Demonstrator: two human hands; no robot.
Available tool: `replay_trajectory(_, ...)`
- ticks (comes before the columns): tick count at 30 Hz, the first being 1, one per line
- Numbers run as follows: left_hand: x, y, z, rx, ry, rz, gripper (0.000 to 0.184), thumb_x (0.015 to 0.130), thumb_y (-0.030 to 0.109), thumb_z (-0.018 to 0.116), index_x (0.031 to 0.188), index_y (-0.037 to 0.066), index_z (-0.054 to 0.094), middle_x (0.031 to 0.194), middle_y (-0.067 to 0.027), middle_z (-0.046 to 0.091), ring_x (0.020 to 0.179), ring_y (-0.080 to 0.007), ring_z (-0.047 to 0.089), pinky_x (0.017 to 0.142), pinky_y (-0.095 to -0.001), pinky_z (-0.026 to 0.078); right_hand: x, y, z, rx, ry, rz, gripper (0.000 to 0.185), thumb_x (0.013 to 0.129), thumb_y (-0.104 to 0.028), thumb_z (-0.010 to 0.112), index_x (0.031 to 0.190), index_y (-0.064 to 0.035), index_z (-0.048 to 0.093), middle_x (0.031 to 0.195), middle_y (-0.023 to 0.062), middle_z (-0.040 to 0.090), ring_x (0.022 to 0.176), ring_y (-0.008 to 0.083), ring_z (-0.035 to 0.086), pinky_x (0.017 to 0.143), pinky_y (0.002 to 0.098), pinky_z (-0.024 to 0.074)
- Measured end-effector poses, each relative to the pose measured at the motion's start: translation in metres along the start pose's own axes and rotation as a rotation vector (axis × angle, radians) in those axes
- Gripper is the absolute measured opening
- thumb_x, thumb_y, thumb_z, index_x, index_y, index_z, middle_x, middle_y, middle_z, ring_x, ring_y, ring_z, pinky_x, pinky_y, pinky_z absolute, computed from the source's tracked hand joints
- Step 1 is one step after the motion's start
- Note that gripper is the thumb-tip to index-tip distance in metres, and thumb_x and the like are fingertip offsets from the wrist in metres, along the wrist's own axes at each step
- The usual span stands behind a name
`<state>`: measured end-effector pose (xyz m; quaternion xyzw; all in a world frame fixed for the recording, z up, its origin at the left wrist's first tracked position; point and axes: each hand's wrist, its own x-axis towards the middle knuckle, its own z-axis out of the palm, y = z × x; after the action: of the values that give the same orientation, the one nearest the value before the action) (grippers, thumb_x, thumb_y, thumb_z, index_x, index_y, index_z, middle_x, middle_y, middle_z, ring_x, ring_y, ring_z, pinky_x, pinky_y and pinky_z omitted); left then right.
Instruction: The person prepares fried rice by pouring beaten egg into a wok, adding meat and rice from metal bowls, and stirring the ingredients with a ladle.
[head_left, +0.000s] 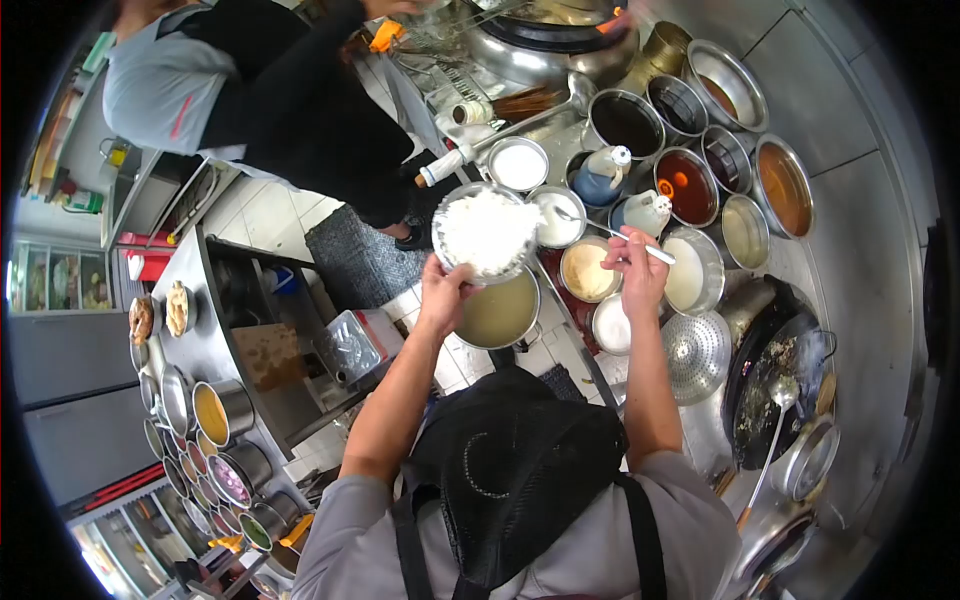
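In the head view, my left hand [446,292] grips the near edge of a metal bowl [437,238] heaped with white food that looks like rice. My right hand [637,268] is closed around the pale handle of a spoon [605,232]. The spoon's head is over or in a container of white powder or grains [557,230], just right of the bowl. Partly under the bowl stands a pot of cloudy yellowish liquid [498,315]. Near my right hand are a tub of yellowish powder [589,270] and a container of whitish liquid [684,275].
A wok [765,400] with a ladle [784,392] sits at the right beside a perforated strainer [695,357]. Pots of dark and red sauces [686,186] crowd the upper right. Another person [300,110] stands at the upper left. A counter [215,310] holds several food containers.
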<state>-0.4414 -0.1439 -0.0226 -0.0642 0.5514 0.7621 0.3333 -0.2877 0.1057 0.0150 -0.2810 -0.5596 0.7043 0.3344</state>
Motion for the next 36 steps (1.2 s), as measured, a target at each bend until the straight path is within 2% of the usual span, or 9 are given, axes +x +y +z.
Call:
replay_trajectory(4, -0.008, -0.006, 0.007, -0.132, -0.164, -0.037, 0.034, 0.087, -0.003, 0.058, 0.118, 0.008, 0.048, 0.109, -0.0085, 0.064, 0.087, -0.0173, 0.067, 0.06, -0.0278, 0.061, 0.017, 0.037, -0.005, -0.311, -0.067, -0.043, 0.032, 0.101, -0.023, 0.05, 0.113, 0.0046, 0.062, 0.086, 0.0095, 0.067, 0.067, 0.0102, 0.061, 0.062, 0.0249, 0.0536)
replay_trajectory(8, -0.013, -0.005, 0.005, -0.133, -0.113, -0.023, 0.033, 0.087, -0.003, 0.057, 0.117, 0.007, 0.048, 0.108, -0.0089, 0.064, 0.086, -0.0178, 0.067, 0.06, -0.0282, 0.061, 0.013, 0.052, 0.014, -0.403, -0.147, -0.084, 0.03, 0.101, -0.023, 0.05, 0.109, 0.003, 0.064, 0.085, 0.0081, 0.068, 0.066, 0.0105, 0.062, 0.06, 0.0256, 0.054)
replay_trajectory(11, -0.01, -0.002, -0.006, -0.07, -0.047, 0.061, 0.032, 0.087, -0.003, 0.056, 0.117, 0.007, 0.048, 0.108, -0.0097, 0.064, 0.084, -0.0186, 0.068, 0.061, -0.0284, 0.06, 0.006, 0.05, 0.017, -0.39, -0.121, -0.032, 0.033, 0.101, -0.024, 0.05, 0.106, 0.0059, 0.063, 0.086, 0.0091, 0.068, 0.066, 0.0122, 0.064, 0.059, 0.0265, 0.0552)
replay_trajectory(13, -0.003, 0.0, -0.011, -0.005, 0.027, 0.119, 0.032, 0.087, -0.003, 0.056, 0.117, 0.006, 0.047, 0.109, -0.0105, 0.064, 0.082, -0.0191, 0.068, 0.063, -0.0288, 0.06, 0.002, 0.035, 0.019, -0.117, -0.015, 0.093, 0.034, 0.1, -0.024, 0.051, 0.106, 0.0079, 0.062, 0.088, 0.0119, 0.067, 0.067, 0.0141, 0.064, 0.06, 0.0283, 0.0573)
replay_trajectory(18, 0.0, -0.003, -0.001, -0.008, -0.012, 0.057, 0.035, 0.088, -0.003, 0.056, 0.12, 0.007, 0.049, 0.111, -0.0087, 0.064, 0.09, -0.0184, 0.067, 0.064, -0.0289, 0.06, -0.011, -0.011, 0.002, 0.054, -0.006, 0.023, 0.033, 0.1, -0.023, 0.051, 0.112, 0.0063, 0.058, 0.086, 0.0135, 0.064, 0.066, 0.0144, 0.062, 0.06, 0.0313, 0.059)
replay_trajectory(24, -0.023, -0.004, 0.014, -0.113, -0.175, -0.087, 0.033, 0.088, -0.002, 0.056, 0.119, 0.008, 0.051, 0.11, -0.009, 0.064, 0.089, -0.0168, 0.067, 0.062, -0.0267, 0.061, -0.025, -0.009, -0.042, -0.49, 0.06, 0.103, 0.026, 0.1, -0.021, 0.05, 0.104, 0.0002, 0.064, 0.078, 0.0055, 0.062, 0.058, 0.0089, 0.055, 0.054, 0.0241, 0.047)
replay_trajectory(27, -0.026, -0.004, 0.01, -0.086, -0.157, -0.085, 0.035, 0.088, -0.002, 0.057, 0.12, 0.009, 0.049, 0.11, -0.009, 0.064, 0.09, -0.0181, 0.067, 0.064, -0.0268, 0.06, -0.016, 0.029, -0.054, -0.794, -0.116, -0.062, 0.023, 0.098, -0.018, 0.051, 0.102, 0.0, 0.065, 0.083, 0.0117, 0.068, 0.062, 0.0161, 0.064, 0.057, 0.0297, 0.05)
replay_trajectory(29, -0.026, -0.005, 0.003, -0.069, -0.13, -0.089, 0.035, 0.088, -0.002, 0.058, 0.12, 0.009, 0.049, 0.11, -0.0087, 0.064, 0.09, -0.018, 0.067, 0.065, -0.027, 0.06, -0.018, 0.04, -0.047, -0.694, -0.187, -0.098, 0.024, 0.097, -0.017, 0.051, 0.1, 0.001, 0.066, 0.085, 0.0134, 0.07, 0.066, 0.0187, 0.067, 0.06, 0.0302, 0.0519)
replay_trajectory(36, -0.032, -0.003, -0.013, -0.082, -0.053, -0.032, 0.035, 0.088, -0.002, 0.057, 0.12, 0.007, 0.047, 0.107, -0.009, 0.064, 0.084, -0.0177, 0.067, 0.062, -0.0273, 0.06, -0.037, 0.04, -0.055, -0.344, -0.113, 0.214, 0.028, 0.095, -0.022, 0.057, 0.108, 0.0024, 0.063, 0.088, 0.012, 0.068, 0.066, 0.0139, 0.064, 0.056, 0.0279, 0.0562)
